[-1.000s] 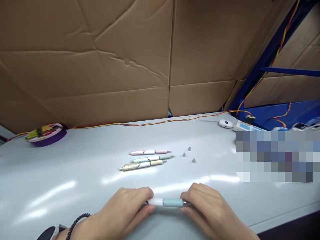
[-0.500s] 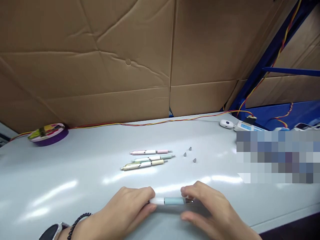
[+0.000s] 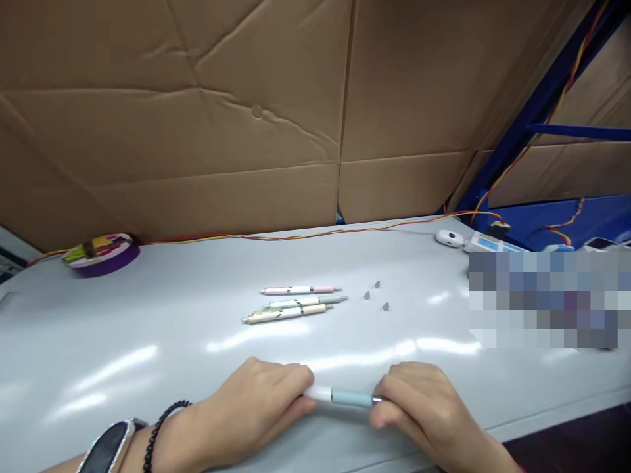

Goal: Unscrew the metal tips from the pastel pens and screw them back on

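Observation:
Between my two hands a pen [image 3: 351,397] with a white barrel and light blue grip lies level, just above the table. My left hand [image 3: 261,404] is closed on its white end, thumb and fingers pinching it. At the other end, my right hand [image 3: 424,407] pinches the silver tip, which the fingers partly cover. Beyond the hands lie three similar pens: a pink one [image 3: 300,290], a green one [image 3: 308,302] and a yellow one [image 3: 288,314]. To their right sit three small silver cone-shaped pieces, the nearest cone [image 3: 386,307] a little apart.
A purple round box [image 3: 103,256] stands at the back left. Red and yellow wires [image 3: 276,236] run along the table's rear edge by a cardboard wall [image 3: 221,144]. A white power strip [image 3: 486,242] is at the back right, beside a blurred-out area.
My right hand has closed from apart fingers onto the pen's silver tip. My left hand keeps its hold on the white end. The camera view has shifted slightly.

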`<state>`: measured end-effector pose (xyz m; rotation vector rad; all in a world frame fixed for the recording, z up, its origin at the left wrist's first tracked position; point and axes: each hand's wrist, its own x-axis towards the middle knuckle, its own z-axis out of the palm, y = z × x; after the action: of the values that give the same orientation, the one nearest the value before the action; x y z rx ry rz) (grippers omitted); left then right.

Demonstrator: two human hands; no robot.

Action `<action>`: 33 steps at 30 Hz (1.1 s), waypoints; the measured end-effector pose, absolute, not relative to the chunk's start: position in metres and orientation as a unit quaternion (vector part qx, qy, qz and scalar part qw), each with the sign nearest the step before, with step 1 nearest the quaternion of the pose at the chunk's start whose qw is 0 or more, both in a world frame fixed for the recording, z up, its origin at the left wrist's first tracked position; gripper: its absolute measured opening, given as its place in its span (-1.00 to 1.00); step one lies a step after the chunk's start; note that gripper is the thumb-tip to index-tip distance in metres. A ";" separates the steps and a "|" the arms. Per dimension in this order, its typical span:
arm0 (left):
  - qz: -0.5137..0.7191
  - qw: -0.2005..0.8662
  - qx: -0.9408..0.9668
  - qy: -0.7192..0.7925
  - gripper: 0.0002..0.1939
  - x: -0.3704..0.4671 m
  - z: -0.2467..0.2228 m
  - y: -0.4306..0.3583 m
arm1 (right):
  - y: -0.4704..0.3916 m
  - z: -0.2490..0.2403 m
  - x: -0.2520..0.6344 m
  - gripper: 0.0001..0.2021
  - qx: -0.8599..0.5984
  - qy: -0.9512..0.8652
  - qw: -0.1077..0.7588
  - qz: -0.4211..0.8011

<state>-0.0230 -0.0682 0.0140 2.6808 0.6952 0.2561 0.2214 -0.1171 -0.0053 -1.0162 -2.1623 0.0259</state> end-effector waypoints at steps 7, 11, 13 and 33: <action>0.110 0.233 0.921 0.292 -0.73 -0.024 0.016 -0.076 | -0.114 0.003 0.225 -0.56 -0.401 -0.816 0.411 0.057; 0.118 0.249 0.906 0.321 -0.78 -0.026 0.016 -0.075 | -0.117 0.001 0.227 -0.91 -0.387 -0.796 0.457 0.086; 0.118 0.247 0.910 0.311 -0.78 -0.026 0.015 -0.075 | -0.118 0.000 0.226 -0.85 -0.400 -0.792 0.454 0.086; 0.105 0.236 0.915 0.309 -0.75 -0.023 0.012 -0.074 | -0.120 -0.003 0.226 -0.70 -0.440 -0.808 0.380 0.095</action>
<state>-0.0226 -0.0735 0.0125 2.5105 0.8462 0.2875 0.2261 -0.1200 -0.0034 -1.1236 -2.0638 0.2419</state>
